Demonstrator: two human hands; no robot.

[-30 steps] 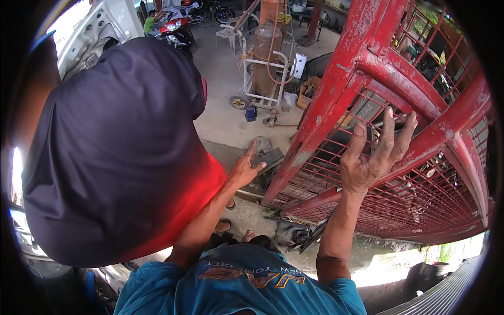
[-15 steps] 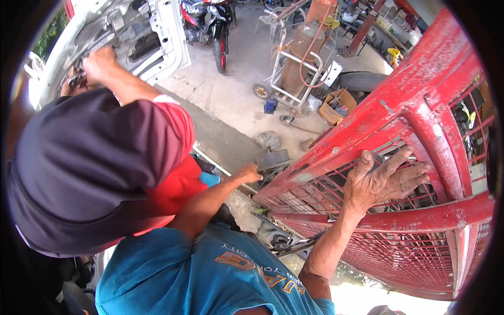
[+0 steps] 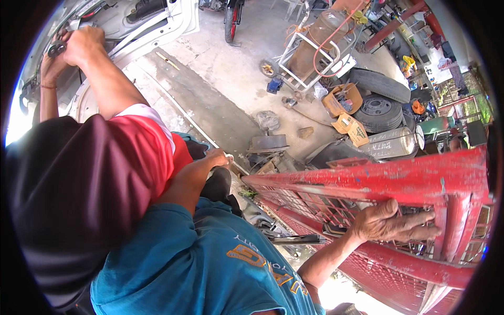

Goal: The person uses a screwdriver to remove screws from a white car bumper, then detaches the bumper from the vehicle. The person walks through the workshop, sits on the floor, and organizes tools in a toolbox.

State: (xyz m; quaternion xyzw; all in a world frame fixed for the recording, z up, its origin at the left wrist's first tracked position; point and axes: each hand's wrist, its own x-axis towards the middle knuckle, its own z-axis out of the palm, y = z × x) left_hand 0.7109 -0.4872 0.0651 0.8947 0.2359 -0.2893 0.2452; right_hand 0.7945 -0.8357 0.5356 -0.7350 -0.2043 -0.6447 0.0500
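My left hand (image 3: 216, 157), at the end of the teal sleeve, hangs in front of my body with its fingers curled. A small whitish bit shows at its fingertips, too small to name. My right hand (image 3: 394, 223) reaches out to the right, fingers stretched and spread, against the mesh side of a red metal gate (image 3: 367, 181) with worn paint. At my left, a co-worker in a dark and red shirt (image 3: 89, 199) stretches both arms toward a white car door (image 3: 173, 26). One co-worker's hand (image 3: 86, 44) is beside a dark round part (image 3: 56, 50).
Beyond the gate stand a gas cylinder on a white trolley (image 3: 307, 55), stacked tires (image 3: 378, 113), open cardboard boxes (image 3: 342, 100) and a grey cylinder (image 3: 394, 143). A motorcycle wheel (image 3: 231, 23) is at the back. A thin white strip (image 3: 184, 113) crosses the concrete floor.
The view has shifted, so the gate's top bar appears lower and more level. My left hand appears farther left and higher. My right hand stays spread at the gate.
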